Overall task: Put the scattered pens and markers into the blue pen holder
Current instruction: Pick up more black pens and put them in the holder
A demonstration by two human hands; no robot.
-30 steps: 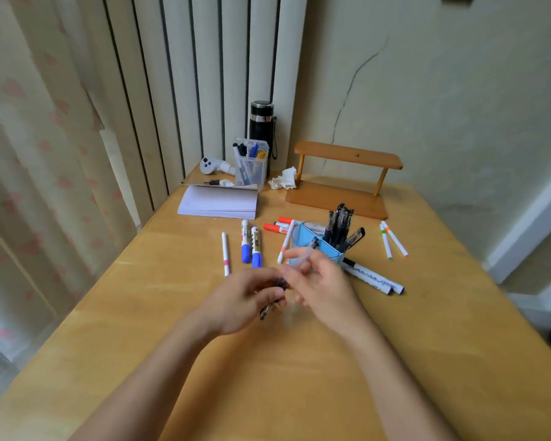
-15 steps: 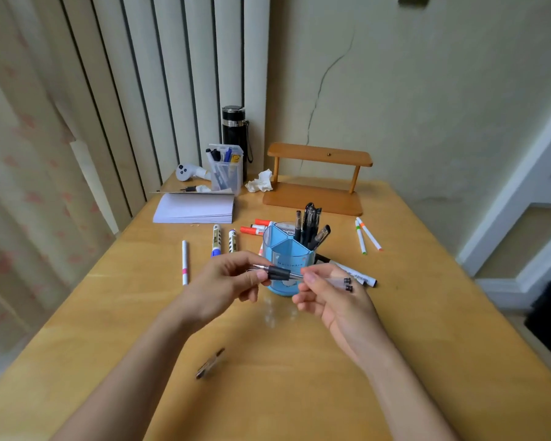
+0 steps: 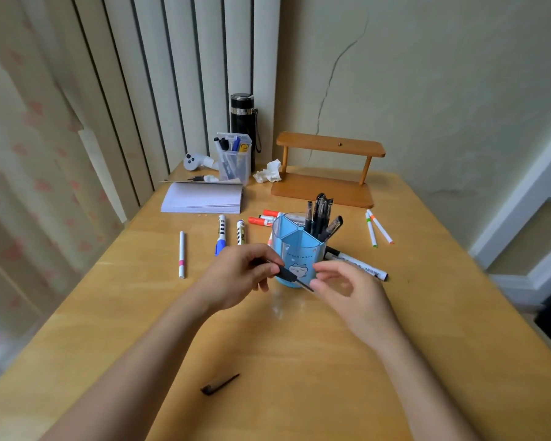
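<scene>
The blue pen holder [image 3: 295, 249] stands mid-table with several black pens [image 3: 320, 214] in its back compartment. My left hand [image 3: 236, 275] pinches a pen with a black grip [image 3: 285, 274] just in front of the holder. The pen's thin end slants down to the thumb of my right hand [image 3: 347, 291], whose fingers are loosely curled. A dark pen cap [image 3: 220, 384] lies on the table near me. Scattered around are a white pen with a pink band [image 3: 181, 254], two blue markers [image 3: 221, 233], red markers [image 3: 261, 221], green and orange pens [image 3: 376, 229], and black-and-white markers [image 3: 357, 262].
At the back are a stack of paper [image 3: 202, 202], a clear box of pens [image 3: 234, 160], a black flask [image 3: 243, 119], a crumpled tissue [image 3: 269, 173], a white controller [image 3: 193, 160] and a small wooden shelf [image 3: 325, 173]. The table edge drops off at right.
The pen cap came off and now lies on the table near me. The pen went from level to slanting down, and my right hand loosened from its barrel.
</scene>
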